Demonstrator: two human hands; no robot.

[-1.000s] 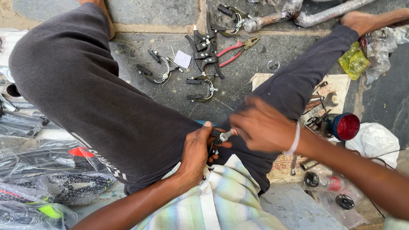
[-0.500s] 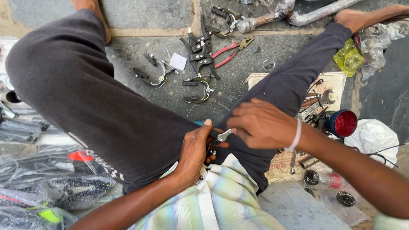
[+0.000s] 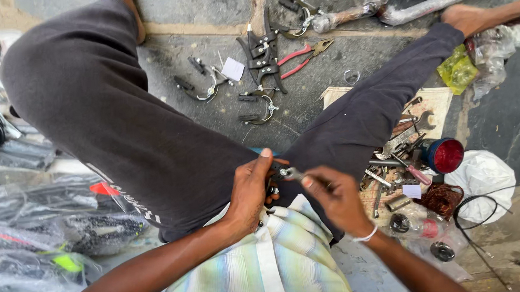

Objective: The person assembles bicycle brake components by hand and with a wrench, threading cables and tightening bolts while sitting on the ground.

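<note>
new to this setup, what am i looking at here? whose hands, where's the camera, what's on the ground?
One camera, worn on a person's head, looks down at their lap as they sit on a stone floor. The left hand and right hand together hold a small metal brake part. On the floor beyond the knees lie red-handled pliers and more brake calipers. By the right leg: a wooden board of loose tools and a red reflector lamp.
</note>
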